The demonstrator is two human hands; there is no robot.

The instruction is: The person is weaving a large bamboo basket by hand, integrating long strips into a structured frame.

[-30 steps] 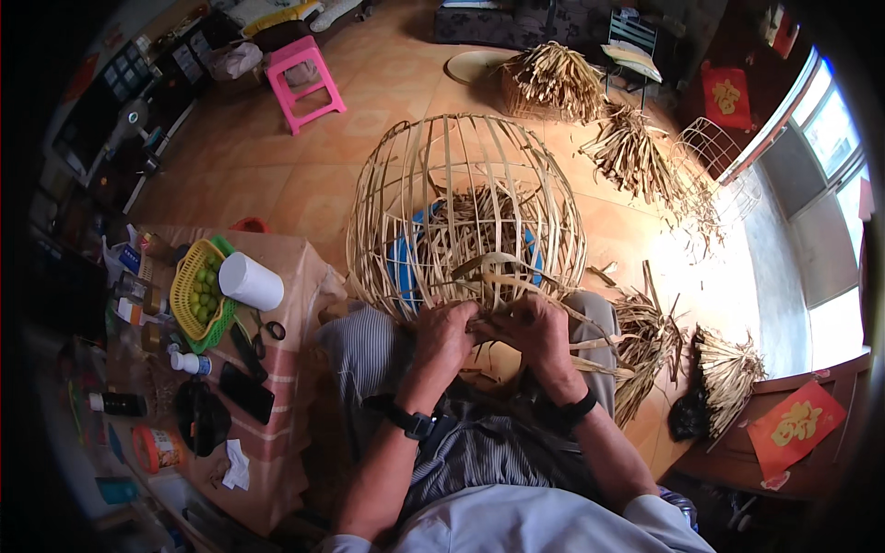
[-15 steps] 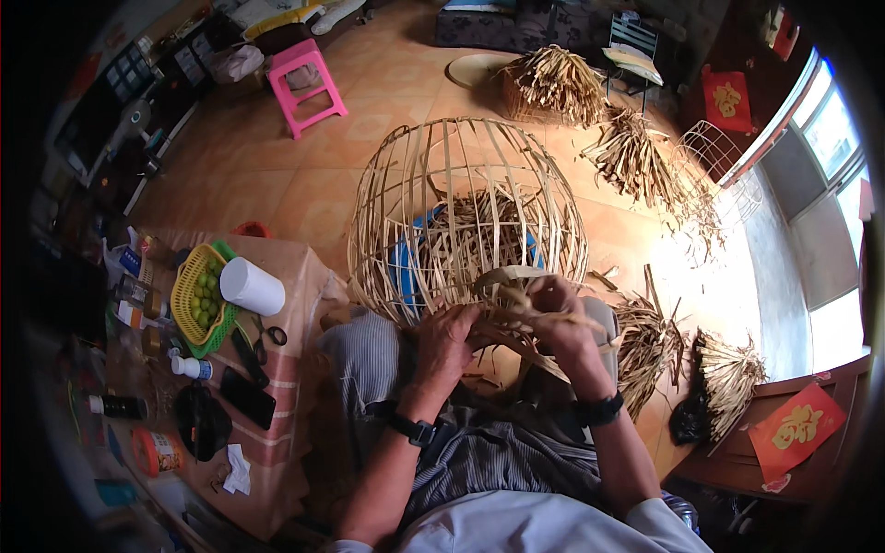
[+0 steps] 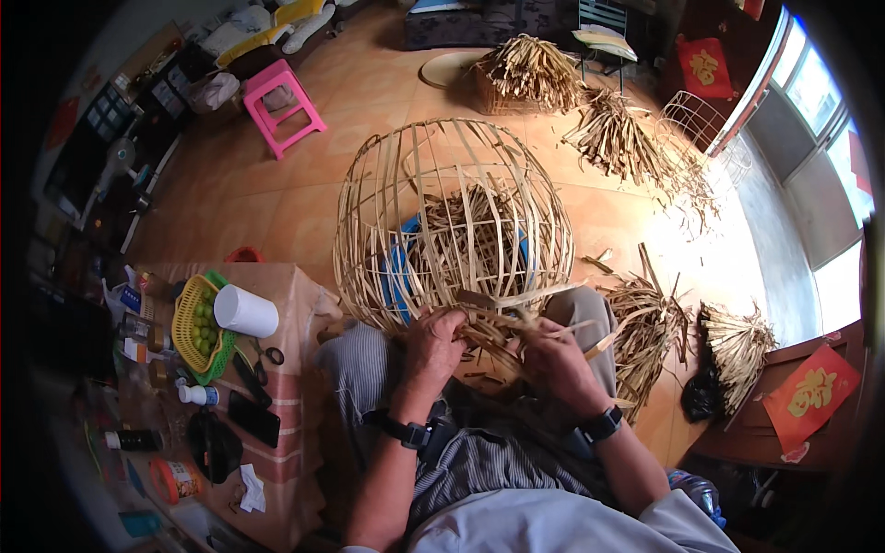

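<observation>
Between my knees, my left hand (image 3: 437, 347) is closed around the near end of several flat, dried tan strips (image 3: 493, 337). Over by my right knee, my right hand (image 3: 557, 358) pinches the other side of the same strips, and some ends stick out past its fingers. Just beyond both hands stands a large openwork basket (image 3: 364, 198) of thin bamboo-like slats, rounded like a cage. Through its slats show a blue basin (image 3: 395, 276) and a heap of dried strips (image 3: 466, 226). How the strips cross between my fingers is partly hidden.
Bundles of dried strips lie right of my knee (image 3: 645, 336), by the door (image 3: 737, 355) and farther off (image 3: 613, 138). A pink stool (image 3: 284, 109) stands far left. The left table (image 3: 286, 369) bears a yellow basket of green fruit (image 3: 192, 323), a white canister (image 3: 247, 311), scissors and a phone (image 3: 253, 420).
My right hand has come down and toward me, and its strips now point out to the right. My left hand keeps its grip. The whole view has shifted slightly.
</observation>
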